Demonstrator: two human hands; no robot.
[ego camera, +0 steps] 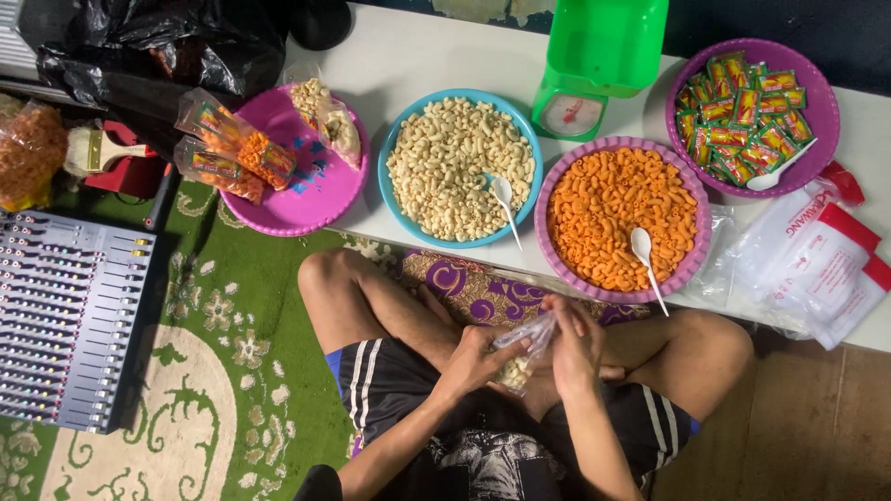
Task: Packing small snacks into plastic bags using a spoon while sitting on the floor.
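Both hands are working low in the lap, over crossed legs. Left hand is closing around a small clear plastic bag from the side; right hand is pinching the bag's upper end. The bag is holding pale puffed snacks at its bottom. Fingertips on the far side of the bag are hidden, and the contents are hard to make out through the crinkled film.

The white table edge is running just above the knees. On it: a blue bowl of pale snacks with a white spoon, a purple bowl of orange snacks with its own spoon, a second purple bowl of small sachets, a pink tray overhanging the table edge with filled bags on it, and a green scale cut off at the top.

A black bag is partly out of frame top left. An audio mixer is lying on the green rug, well apart from the hands. Rug to the left of the knee is giving open room; to the right, red-and-white packets are crowding the table edge.
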